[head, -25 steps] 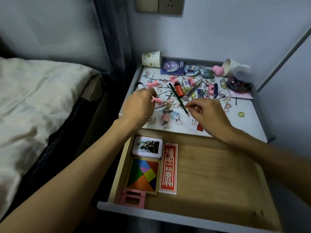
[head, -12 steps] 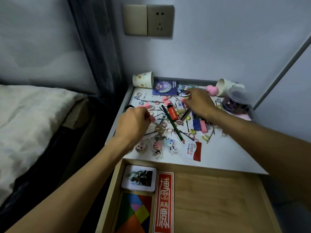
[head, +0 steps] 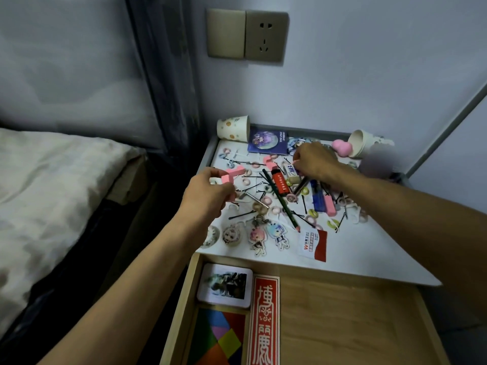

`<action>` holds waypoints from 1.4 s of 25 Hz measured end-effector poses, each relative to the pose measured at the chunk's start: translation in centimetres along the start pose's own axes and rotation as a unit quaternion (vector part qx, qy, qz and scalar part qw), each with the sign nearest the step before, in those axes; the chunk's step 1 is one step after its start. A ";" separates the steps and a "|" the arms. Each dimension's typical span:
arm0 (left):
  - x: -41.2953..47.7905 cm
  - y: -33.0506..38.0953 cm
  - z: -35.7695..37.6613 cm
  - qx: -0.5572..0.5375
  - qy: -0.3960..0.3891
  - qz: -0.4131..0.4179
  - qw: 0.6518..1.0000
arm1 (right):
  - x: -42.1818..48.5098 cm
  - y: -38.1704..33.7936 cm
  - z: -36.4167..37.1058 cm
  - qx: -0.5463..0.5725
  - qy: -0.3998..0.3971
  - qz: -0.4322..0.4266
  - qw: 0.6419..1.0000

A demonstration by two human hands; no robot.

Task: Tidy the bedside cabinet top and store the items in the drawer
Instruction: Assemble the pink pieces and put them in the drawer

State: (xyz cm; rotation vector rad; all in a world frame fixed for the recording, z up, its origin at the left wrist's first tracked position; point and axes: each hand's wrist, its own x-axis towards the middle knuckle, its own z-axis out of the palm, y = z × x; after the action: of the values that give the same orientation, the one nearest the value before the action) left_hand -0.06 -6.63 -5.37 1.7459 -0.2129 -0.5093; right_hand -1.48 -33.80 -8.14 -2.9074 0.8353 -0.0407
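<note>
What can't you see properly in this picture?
All in the head view:
- Thing at the back right of the cabinet top: blurred.
- Tangram puzzle in the drawer: cut off by the bottom edge.
- Whether the right hand holds anything: the hand itself hides it.
- How many pink blocks the left hand grips: the hand covers them.

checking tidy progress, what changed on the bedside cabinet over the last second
The right hand moved from the green pencil near the front to the back of the cabinet top. The left hand now grips a pink L-shaped block. Pencil and drawer contents stayed put.
</note>
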 end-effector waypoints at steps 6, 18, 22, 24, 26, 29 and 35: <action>-0.6 0.6 -0.2 -0.071 -0.032 -0.005 0.997 | 0.8 -2.5 -1.7 0.390 0.039 0.036 0.919; -0.7 0.9 0.3 -0.110 -0.029 -0.017 0.993 | 0.9 -6.2 1.5 0.074 -0.009 -0.003 0.997; -0.8 0.9 0.1 -0.110 -0.029 -0.010 0.993 | 1.0 -6.5 0.9 0.074 0.018 0.017 0.997; -1.0 0.9 0.2 -0.113 -0.035 -0.010 0.993 | 0.1 -6.5 -0.8 0.140 0.038 0.020 0.989; -1.5 0.9 0.7 -0.116 -0.057 -0.009 0.992 | -2.6 -6.3 -2.8 0.249 0.038 0.017 0.968; -3.0 1.0 1.6 -0.103 -0.111 0.002 0.988 | -10.5 -5.4 -4.9 0.467 -0.021 0.013 0.884; -8.0 0.8 3.5 -0.043 -0.215 0.012 0.976 | -24.3 -2.8 -4.9 0.610 -0.027 0.052 0.790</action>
State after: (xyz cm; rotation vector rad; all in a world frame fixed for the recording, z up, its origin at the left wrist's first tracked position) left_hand -8.55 -6.62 -3.36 1.5307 -0.5093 -0.8649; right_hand -20.86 -19.06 -2.81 -1.6170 0.5894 -0.3428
